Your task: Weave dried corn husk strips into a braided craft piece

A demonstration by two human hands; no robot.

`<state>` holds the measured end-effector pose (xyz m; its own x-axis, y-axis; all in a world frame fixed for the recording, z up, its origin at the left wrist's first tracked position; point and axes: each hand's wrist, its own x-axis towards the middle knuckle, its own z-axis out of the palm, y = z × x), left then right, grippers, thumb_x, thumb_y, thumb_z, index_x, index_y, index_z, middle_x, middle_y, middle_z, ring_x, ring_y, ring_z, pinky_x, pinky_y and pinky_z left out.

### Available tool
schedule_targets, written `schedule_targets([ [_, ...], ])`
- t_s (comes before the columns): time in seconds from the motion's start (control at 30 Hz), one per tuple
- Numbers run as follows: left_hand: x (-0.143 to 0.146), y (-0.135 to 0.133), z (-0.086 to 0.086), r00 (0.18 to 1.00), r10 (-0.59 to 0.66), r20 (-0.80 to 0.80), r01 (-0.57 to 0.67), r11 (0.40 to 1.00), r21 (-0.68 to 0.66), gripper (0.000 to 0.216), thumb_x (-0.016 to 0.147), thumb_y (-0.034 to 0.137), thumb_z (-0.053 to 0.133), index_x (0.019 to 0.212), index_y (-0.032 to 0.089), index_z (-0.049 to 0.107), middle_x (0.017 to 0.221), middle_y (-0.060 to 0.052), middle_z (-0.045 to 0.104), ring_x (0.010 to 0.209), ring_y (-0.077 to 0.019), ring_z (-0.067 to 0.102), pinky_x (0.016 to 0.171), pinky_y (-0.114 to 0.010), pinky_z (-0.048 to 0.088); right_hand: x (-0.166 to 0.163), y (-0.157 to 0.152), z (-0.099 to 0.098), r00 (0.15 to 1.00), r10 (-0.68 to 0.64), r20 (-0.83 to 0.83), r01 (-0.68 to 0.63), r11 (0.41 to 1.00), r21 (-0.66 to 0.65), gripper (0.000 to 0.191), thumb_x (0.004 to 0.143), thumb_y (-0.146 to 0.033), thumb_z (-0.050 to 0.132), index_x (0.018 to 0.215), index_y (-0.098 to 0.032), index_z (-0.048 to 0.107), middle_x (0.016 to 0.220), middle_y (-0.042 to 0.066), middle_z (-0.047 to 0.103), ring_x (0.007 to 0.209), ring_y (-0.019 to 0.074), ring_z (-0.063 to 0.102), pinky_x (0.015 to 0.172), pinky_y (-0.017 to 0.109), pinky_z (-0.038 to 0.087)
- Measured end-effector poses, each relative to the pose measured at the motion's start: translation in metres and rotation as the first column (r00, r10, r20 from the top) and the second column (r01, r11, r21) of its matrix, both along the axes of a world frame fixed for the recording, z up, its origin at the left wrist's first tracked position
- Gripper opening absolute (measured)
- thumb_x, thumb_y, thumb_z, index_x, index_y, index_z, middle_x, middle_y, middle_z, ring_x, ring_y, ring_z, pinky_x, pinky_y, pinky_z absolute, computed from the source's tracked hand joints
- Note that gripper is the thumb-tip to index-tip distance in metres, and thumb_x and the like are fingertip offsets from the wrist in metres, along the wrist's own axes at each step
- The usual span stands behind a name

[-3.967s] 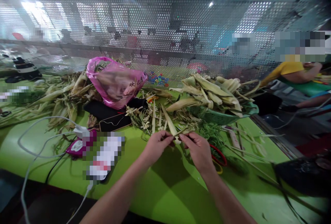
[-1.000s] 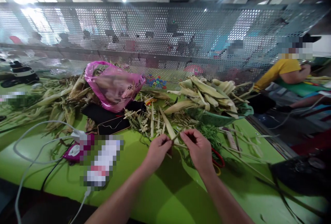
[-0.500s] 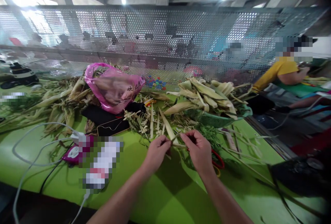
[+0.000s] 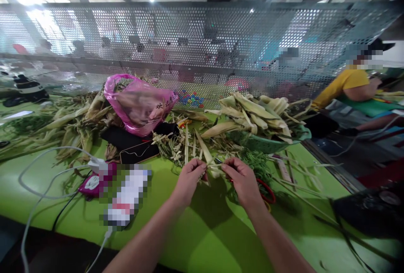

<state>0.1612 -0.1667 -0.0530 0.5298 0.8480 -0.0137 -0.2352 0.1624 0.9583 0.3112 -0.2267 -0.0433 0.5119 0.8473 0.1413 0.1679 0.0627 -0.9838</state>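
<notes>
Between my two hands runs a thin pale strip of corn husk point(image 4: 215, 166), its ends pinched in my fingertips. My left hand point(image 4: 190, 179) is closed on its left end, thumb against forefinger. At the other end, my right hand point(image 4: 241, 179) pinches the strip the same way. Just behind the hands a longer pointed corn husk point(image 4: 203, 146) lies on the table, partly hidden by them. Red-handled scissors point(image 4: 265, 189) lie beside my right hand, partly covered by it and by green sprigs point(image 4: 257, 165).
A green basket point(image 4: 268, 143) heaped with dry husks point(image 4: 257, 111) stands at the back right. Behind a phone point(image 4: 139, 154) sits a pink plastic bag point(image 4: 139, 102). Another phone point(image 4: 128, 197) charges at left near a purple power bank point(image 4: 93, 182). A person in yellow point(image 4: 355, 81) sits far right.
My hands have shifted slightly upward, and the husk strip between them now shows as a straighter, paler line. The camera view has tilted a little; the table items stay in place.
</notes>
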Motion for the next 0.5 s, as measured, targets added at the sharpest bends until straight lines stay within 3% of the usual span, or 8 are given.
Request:
schedule_targets([
  [0.23,-0.0008,-0.0024,0.0031,0.989,-0.112,0.094,0.117,0.992,-0.05,0.024,0.08,0.038,0.062,0.074,0.016,0.054,0.063,0.001,0.053,0.06,-0.0091,0.049,0.063,-0.022,0.039,-0.0015,0.0039,-0.0021,0.991,-0.029,-0.132,0.026,0.999,-0.021,0.014,0.068,-0.029,0.065,0.063,-0.02,0.055,0.056,-0.004,0.046,0.053,0.0123,0.041,0.049,0.024,0.033],
  [0.5,-0.0006,-0.0004,0.0055,0.998,-0.026,0.062,0.029,0.998,-0.051,0.016,0.08,0.032,0.059,0.078,0.017,0.051,0.063,0.003,0.053,0.06,-0.0085,0.05,0.062,-0.021,0.04,-0.0015,-0.0008,0.0,0.987,0.062,-0.148,-0.07,0.997,-0.046,0.013,0.071,-0.03,0.065,0.068,-0.019,0.058,0.059,-0.003,0.048,0.054,0.0122,0.041,0.051,0.024,0.033],
])
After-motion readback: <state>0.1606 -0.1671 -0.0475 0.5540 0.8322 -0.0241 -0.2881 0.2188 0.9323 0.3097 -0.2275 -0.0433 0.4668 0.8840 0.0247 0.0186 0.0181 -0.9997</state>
